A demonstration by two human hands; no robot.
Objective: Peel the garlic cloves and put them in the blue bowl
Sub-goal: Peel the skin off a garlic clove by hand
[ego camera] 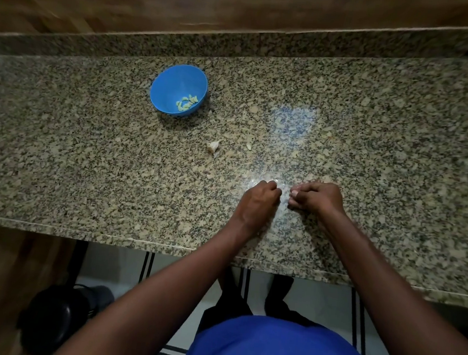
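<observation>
Head: unpeeled clove [213,146] beyond hands.

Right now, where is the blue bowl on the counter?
In the head view the blue bowl sits on the granite counter, far and left of both hands, with peeled garlic cloves inside and a loose garlic piece just nearer the person.

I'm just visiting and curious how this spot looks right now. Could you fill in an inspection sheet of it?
Surface: speckled granite counter, glare patch near the hands.
Job's things: blue bowl holds several peeled cloves; one unpeeled clove lies loose on the counter.
Clutter: small skin scrap right of that clove.
Hands: left hand and right hand both curled, close together; each seems to pinch something pale, too small to identify.
Cables: nothing seen.
Surroundings: wooden wall panel behind; dark round object on the floor.
</observation>
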